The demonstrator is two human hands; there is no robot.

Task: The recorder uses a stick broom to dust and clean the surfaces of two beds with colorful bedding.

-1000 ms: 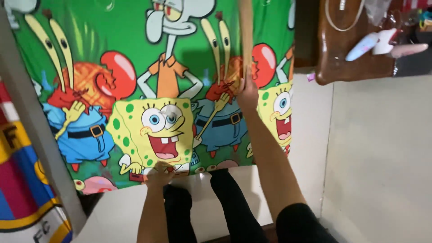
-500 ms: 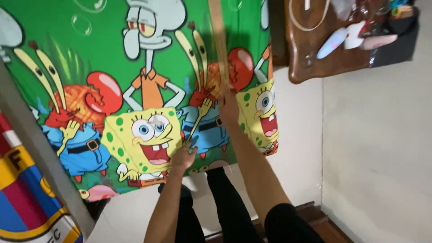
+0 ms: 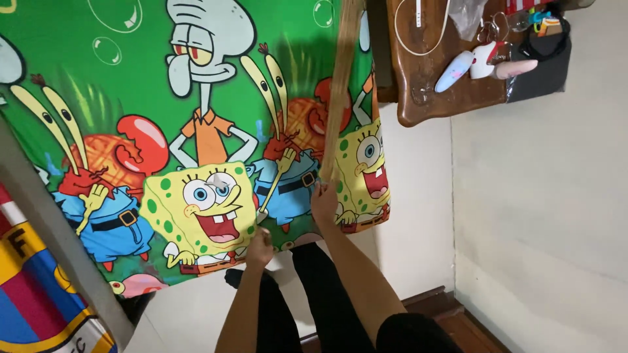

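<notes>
Soft cloth sheet (image 3: 196,131), matt, smooth and flat, printed with bright cartoon pictures, pinched at the bottom edge by the bare left hand (image 3: 259,248). Long stick (image 3: 339,91) of pale wood, a bit rough and dull, held in the bare right hand (image 3: 324,202). Dark brown wooden table (image 3: 425,91), shiny and smooth; plain matt wall (image 3: 543,196); striped cloth (image 3: 33,287), soft and dull, off to the side.

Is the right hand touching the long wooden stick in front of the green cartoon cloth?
Touching: the head view shows the right hand closed around the wooden stick's lower end.
</notes>
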